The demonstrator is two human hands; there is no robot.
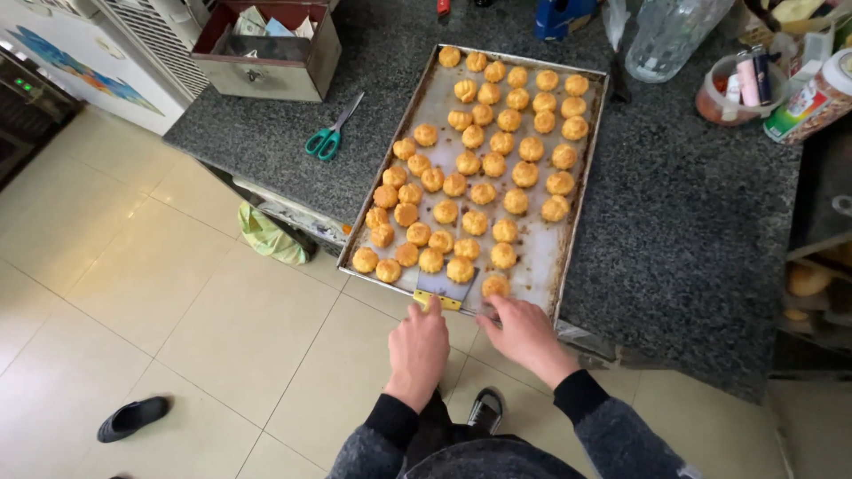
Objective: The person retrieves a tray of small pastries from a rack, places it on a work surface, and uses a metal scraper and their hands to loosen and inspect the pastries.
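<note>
Metal tray [581, 191] overhanging granite counter [692, 231] edge

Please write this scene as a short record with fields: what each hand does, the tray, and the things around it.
left hand: holds a scraper with a yellow handle, blade flat on the tray
right hand: fingers at the near edge of the tray, beside one pastry
tray: metal baking tray, near end overhanging the counter edge
contents: rows of small golden pastries
counter: dark speckled stone
nearby: green-handled scissors, metal box, clear plastic bottle
floor: pale tiles, one black shoe
</note>
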